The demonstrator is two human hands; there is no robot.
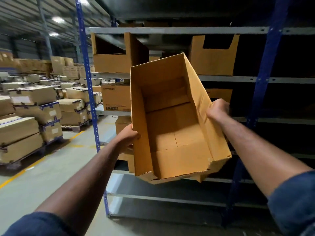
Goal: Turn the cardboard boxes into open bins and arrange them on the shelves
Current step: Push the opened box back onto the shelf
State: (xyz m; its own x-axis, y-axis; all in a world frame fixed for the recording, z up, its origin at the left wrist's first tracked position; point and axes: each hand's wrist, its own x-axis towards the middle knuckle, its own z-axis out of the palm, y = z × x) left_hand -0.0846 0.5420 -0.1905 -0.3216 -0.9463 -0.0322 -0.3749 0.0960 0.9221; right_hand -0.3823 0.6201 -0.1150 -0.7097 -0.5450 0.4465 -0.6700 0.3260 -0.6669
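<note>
- The left hand (127,136) gripped the left wall of the open cardboard box (172,120) low on its rim. It was curled tight round the edge, and the fingertips were hidden behind the cardboard.
- The right hand (217,109) clutched the rim of the right wall higher up. Its knuckles were bunched and its fingers folded over the outer face, out of sight.
- The box hung in the air between the two hands, in front of the shelving rack (179,30) and resting on no shelf.
- Its open side faced the person, and its closed bottom flaps faced the rack.
- Its long axis ran from the near, low end up to the far, high end, leaning a little to the right at the top. The near end was ragged along its edge.
- Behind it, on an upper shelf, stood two cut-open bins, a left bin (110,63) and a right bin (213,63). The held box showed between them.
- A printed carton (115,97) sat one shelf lower, just left of the held box.
- Beyond the blue upright (87,79), stacked cartons on pallets (34,106) filled the floor to the left.
</note>
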